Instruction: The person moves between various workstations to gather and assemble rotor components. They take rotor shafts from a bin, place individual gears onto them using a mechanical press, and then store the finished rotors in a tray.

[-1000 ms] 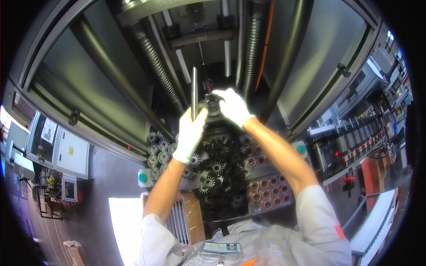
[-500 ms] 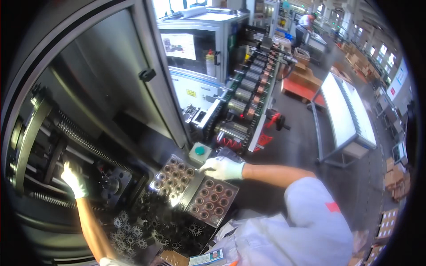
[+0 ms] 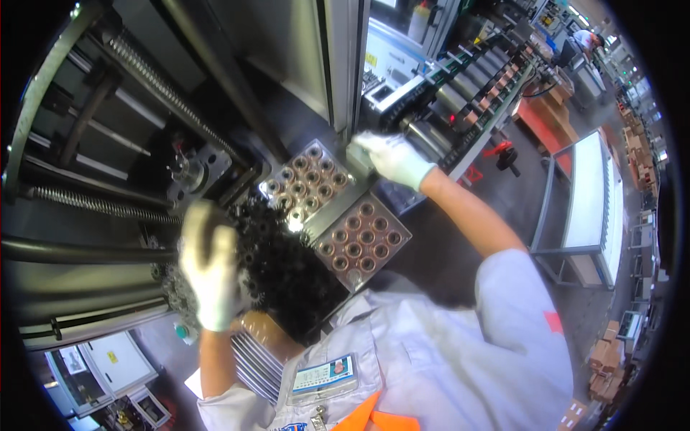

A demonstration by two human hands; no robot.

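My left hand (image 3: 208, 262), in a white glove, hangs over the left edge of a heap of dark toothed discs (image 3: 280, 244). Motion smears its fingers, and I cannot make out anything in them. My right hand (image 3: 394, 159), gloved too, lies with its fingers stretched over a small grey button box (image 3: 360, 159); its top is hidden under them. Beside that hand are two clear trays of round copper-coloured parts with dark centres, a far tray (image 3: 305, 179) and a near tray (image 3: 363, 241). A flat metal strip (image 3: 338, 205) runs between them.
On the left stands a machine with coil springs (image 3: 151, 82), thick bars and a metal fixture (image 3: 192, 172). A conveyor (image 3: 460, 93) carrying cylinders and copper-coloured pieces runs off at the upper right. Farther right are a white sloped rack (image 3: 586, 208) and a co-worker (image 3: 583, 43).
My left hand has come out of the machine, back toward me over the toothed discs. My right hand has shifted from the tray edge onto the button box. The view has turned.
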